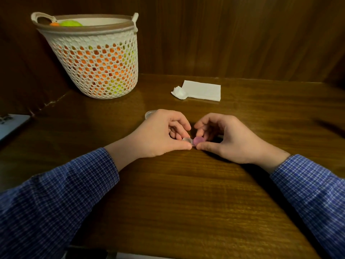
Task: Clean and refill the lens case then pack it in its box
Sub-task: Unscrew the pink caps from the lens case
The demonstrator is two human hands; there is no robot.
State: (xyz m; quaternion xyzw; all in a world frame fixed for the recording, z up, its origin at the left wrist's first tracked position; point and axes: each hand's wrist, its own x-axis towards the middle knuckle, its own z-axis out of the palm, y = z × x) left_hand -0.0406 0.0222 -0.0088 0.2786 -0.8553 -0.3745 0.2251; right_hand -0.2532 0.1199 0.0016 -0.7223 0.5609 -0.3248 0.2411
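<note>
Both hands met over the bench (186,193): the left hand (160,133) pinched the case (187,140) at its clear end, the right hand (225,139) gripped the pink cap (198,140). Judging by a crumpled tissue (179,92) beyond them, wiping seemed done; capping and boxing remained. No box showed. A basket (93,58) stood far left against dark wood panelling.

Standing at the desk's (186,193) far left corner: white mesh basket (93,58) holding orange and yellow-green balls (71,23).
</note>
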